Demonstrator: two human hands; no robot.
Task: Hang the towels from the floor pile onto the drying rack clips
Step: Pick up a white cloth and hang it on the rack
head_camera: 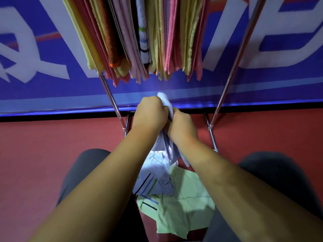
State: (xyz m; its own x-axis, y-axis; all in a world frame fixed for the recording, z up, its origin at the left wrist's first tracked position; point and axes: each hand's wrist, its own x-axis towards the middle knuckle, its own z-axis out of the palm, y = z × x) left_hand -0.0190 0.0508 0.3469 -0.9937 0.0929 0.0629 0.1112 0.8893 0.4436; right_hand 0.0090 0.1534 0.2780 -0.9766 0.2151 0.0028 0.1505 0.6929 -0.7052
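White towel point(164, 101): bunched and held off the floor at frame centre. One end protrudes at 12 o'clock above the fists, and the rest hangs toward 6 o'clock.

Left hand point(150, 113): fingers clenched round the towel.

Right hand point(181, 127): grasping the same towel, just beside the left hand at its 4 o'clock.

Floor pile: at 6 o'clock, between the knees, a striped white towel point(155, 177) lies on a pale green towel point(188, 196).

Drying rack point(232, 70): chrome legs run out at 10 and 2 o'clock. The hung towels point(139, 41) are yellow, pink, orange and white, packed close at 12 o'clock.

Surroundings: blue banner point(43, 88) behind the rack, red floor point(35, 154) below.
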